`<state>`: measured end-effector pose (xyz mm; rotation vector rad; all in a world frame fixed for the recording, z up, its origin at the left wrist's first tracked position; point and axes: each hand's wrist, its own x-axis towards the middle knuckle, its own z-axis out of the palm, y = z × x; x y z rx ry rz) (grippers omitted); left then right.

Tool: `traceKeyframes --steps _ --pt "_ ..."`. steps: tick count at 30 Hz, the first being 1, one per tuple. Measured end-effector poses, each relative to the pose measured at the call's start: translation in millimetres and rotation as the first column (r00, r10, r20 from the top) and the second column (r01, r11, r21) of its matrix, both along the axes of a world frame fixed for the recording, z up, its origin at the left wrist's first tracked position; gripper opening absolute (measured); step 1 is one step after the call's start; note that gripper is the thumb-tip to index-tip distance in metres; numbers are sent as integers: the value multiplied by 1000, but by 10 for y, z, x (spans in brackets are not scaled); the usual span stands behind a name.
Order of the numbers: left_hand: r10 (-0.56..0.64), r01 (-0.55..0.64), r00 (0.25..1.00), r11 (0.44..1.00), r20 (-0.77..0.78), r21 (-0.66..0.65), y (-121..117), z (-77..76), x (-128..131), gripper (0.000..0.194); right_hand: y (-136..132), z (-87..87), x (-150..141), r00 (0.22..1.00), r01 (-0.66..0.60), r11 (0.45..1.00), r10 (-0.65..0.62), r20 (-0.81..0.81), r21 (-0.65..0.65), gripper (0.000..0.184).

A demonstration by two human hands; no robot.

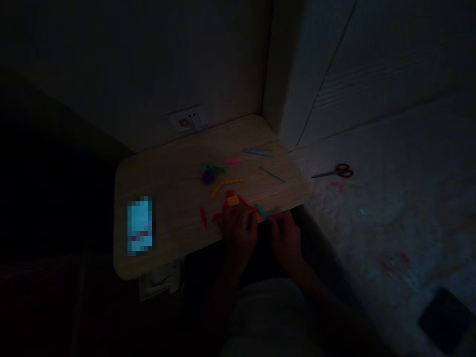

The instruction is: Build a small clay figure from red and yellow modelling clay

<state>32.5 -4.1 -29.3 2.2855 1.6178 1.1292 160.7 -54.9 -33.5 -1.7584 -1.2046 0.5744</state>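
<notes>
On the small wooden table (pixel 174 213) lies a red figure (pixel 230 193), apparently of modelling clay, with a yellow square (pixel 233 201) on it. My left hand (pixel 240 228) covers its lower part, fingers bent and closed at a bit of red clay (pixel 253 209). My right hand (pixel 287 235), at the table's front edge, pinches the end of a light-blue flat tool (pixel 262 210), like a plastic clay knife. The tool points toward my left hand. A separate red strip (pixel 204 217) lies to the left. Dim light hides the fingertips' detail.
Behind the figure are a yellow strip (pixel 226 182), a purple lump (pixel 208 176), green pieces (pixel 215 167), a pink piece (pixel 233 161) and several thin blue sticks (pixel 272 174). A lit phone (pixel 140 225) lies left. Scissors (pixel 336 171) rest on the pale surface right.
</notes>
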Motion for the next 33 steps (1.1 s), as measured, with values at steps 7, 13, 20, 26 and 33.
traceKeyframes --steps 7,13,20,26,33 --pt "-27 28 1000 999 8 -46 -59 6 25 10 -19 -59 52 999 0 997 3 42 -74 18" --pt "12 -11 1000 999 15 -52 -63 -27 43 7 -4 -74 87 997 -9 999 13 76 -52 23" --pt "20 -18 992 1000 128 -21 -88 83 -40 9 -20 -21 96 999 -15 998 12 46 60 25" --pt "164 -173 979 982 117 73 74 215 -610 7 137 233 29 993 -121 987 122 -1 102 24" --pt "267 -264 962 964 64 -41 340 109 -1296 8 457 522 -481 902 -405 909 415 -118 100 27"
